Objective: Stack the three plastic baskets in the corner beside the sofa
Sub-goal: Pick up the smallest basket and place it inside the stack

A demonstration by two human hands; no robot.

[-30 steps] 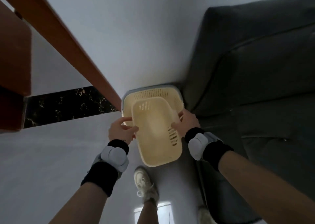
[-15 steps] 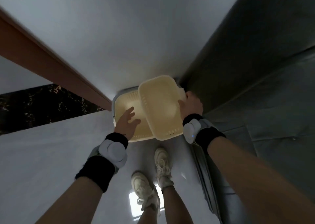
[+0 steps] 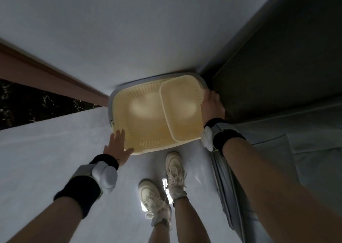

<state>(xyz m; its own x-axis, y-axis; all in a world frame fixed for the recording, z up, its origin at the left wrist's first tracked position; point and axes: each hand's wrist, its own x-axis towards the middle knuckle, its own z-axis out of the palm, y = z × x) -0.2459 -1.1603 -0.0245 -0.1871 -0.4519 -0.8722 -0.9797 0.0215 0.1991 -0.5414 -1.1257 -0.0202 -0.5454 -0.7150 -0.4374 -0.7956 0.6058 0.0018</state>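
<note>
Head view
Left hand (image 3: 117, 149): lower center-left of the frame, fingers spread open, palm against the near-left corner of the large cream basket (image 3: 140, 120), gripping nothing.
Right hand (image 3: 212, 107): right of center, fingers curled over the right rim of the small cream basket (image 3: 182, 111).
Small cream basket: sits inside the large one, against its right side.
Grey basket (image 3: 200, 79): beneath both, only its rim showing.
Stack of 3: on the white floor (image 3: 46, 150), center frame, touching the wall (image 3: 129, 30), just beside the dark sofa (image 3: 286, 67).

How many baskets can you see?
3: a grey basket at the bottom by the wall, a big cream basket inside it, and a small cream basket inside that, on the sofa side.
</note>
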